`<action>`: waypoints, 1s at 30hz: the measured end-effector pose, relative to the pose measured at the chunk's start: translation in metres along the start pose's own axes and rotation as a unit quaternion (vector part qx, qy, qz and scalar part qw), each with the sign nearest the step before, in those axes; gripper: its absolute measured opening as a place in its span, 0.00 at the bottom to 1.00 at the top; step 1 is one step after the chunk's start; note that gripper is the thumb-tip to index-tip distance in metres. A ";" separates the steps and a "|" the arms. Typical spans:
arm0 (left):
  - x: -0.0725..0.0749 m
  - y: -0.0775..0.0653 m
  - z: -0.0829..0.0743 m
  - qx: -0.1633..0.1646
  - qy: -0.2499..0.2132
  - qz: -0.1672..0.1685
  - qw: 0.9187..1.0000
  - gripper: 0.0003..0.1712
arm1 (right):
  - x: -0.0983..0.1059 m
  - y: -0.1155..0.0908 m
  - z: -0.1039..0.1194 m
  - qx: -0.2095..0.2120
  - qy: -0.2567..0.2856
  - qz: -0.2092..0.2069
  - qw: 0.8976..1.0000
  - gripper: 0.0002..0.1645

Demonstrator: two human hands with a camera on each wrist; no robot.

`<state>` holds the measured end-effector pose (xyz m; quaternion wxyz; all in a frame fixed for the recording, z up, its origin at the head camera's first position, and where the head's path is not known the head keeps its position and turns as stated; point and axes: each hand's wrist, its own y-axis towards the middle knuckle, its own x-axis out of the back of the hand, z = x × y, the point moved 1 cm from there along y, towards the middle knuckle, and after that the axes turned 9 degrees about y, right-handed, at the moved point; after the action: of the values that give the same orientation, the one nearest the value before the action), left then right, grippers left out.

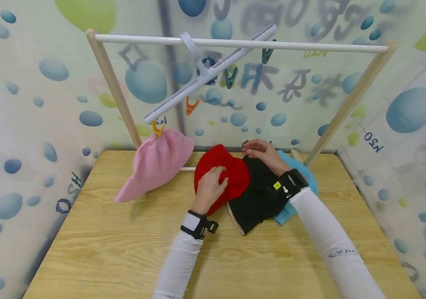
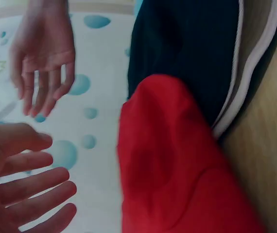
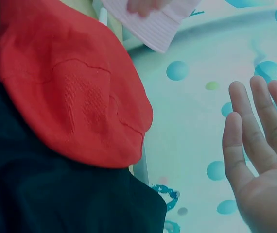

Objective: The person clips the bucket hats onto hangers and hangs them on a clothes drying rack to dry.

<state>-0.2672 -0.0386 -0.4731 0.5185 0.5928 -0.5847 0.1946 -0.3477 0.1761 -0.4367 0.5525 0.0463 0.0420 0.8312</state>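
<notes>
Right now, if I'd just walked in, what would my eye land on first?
Probably the bright red hat at the middle of the wooden table's far side, overlapping a black hat, with the left hand just over it. Next, perhaps, the pink hat on the left, hanging by a yellow clip from the left end of a white hanger.

The head view looks forward and down at the bench (image 1: 123,249) from above; both wrist views, tipped sideways, share the red hat (image 3: 80,97) up close.
</notes>
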 end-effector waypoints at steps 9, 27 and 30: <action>-0.030 -0.002 -0.005 -0.019 -0.015 0.112 0.993 0.22 | 0.010 -0.006 -0.006 0.011 0.005 0.004 1.000 0.19; -0.053 -0.006 -0.004 -0.035 -0.013 0.206 0.978 0.43 | 0.010 -0.009 -0.014 -0.034 -0.007 -0.001 0.999 0.24; -0.054 -0.007 -0.003 -0.030 -0.002 0.206 0.978 0.41 | 0.009 -0.008 -0.015 -0.035 -0.011 0.002 0.999 0.24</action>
<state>-0.2731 -0.0108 -0.5197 0.4833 0.4444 -0.7010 0.2784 -0.3453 0.1872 -0.4527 0.5524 0.0356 0.0066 0.8328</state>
